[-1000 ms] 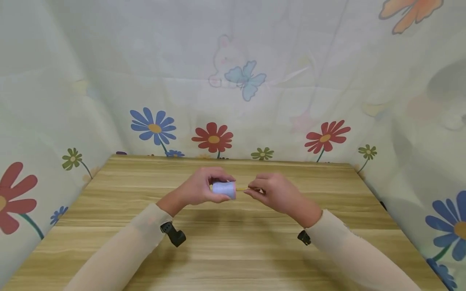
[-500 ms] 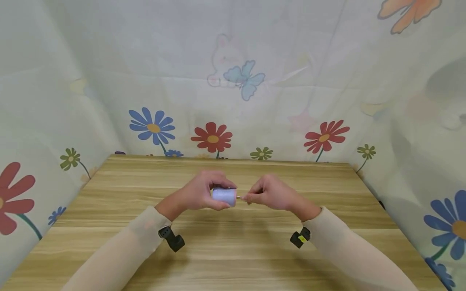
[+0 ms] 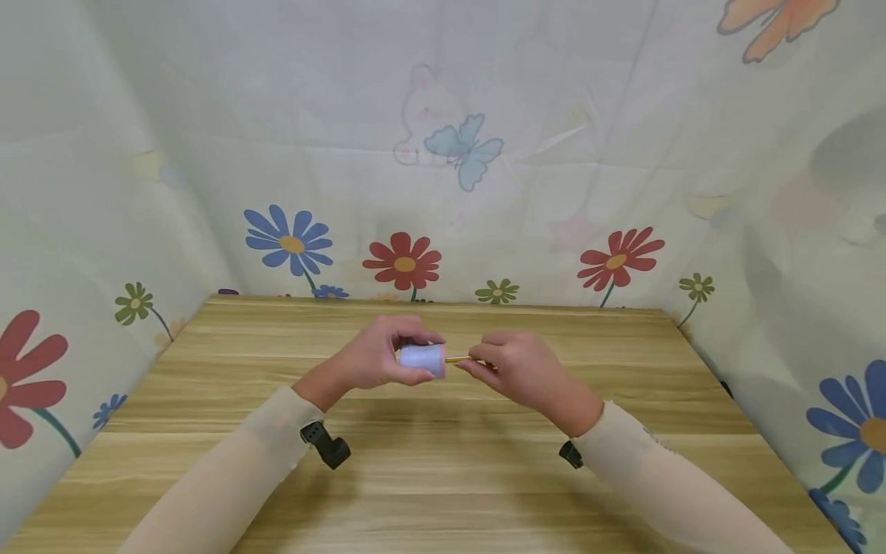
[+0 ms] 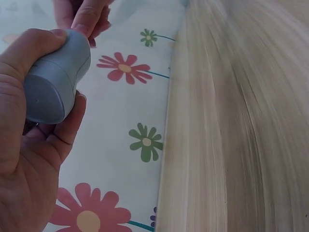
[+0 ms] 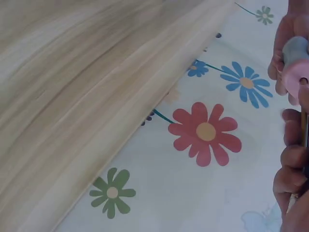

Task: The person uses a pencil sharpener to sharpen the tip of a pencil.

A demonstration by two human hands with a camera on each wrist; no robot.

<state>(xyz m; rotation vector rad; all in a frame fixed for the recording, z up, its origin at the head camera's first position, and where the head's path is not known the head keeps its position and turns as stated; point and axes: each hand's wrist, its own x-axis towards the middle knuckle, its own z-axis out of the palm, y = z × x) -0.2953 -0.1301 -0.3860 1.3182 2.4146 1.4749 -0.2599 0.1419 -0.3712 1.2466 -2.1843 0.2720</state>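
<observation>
My left hand grips a light blue, rounded pencil sharpener, thumb on the near side and fingers over the far side. Its pink end has a small hole and faces my right hand. A thin yellow pencil runs from that hole into the fingertips of my right hand, which pinch it. Most of the pencil is hidden by the fingers. The left wrist view shows the sharpener's plain, flat blue base. Both hands are above the table, with sharpener and pencil roughly level.
A wood-grain table spreads beneath both hands. Pale cloth printed with flowers and a butterfly hangs behind it and along both sides. A black strap with a small camera sits on the left wrist, another on the right.
Half a second ago my right hand was rolled the other way and closer to the sharpener; now it has turned back and more pencil shows. Both hands have risen slightly in the head view.
</observation>
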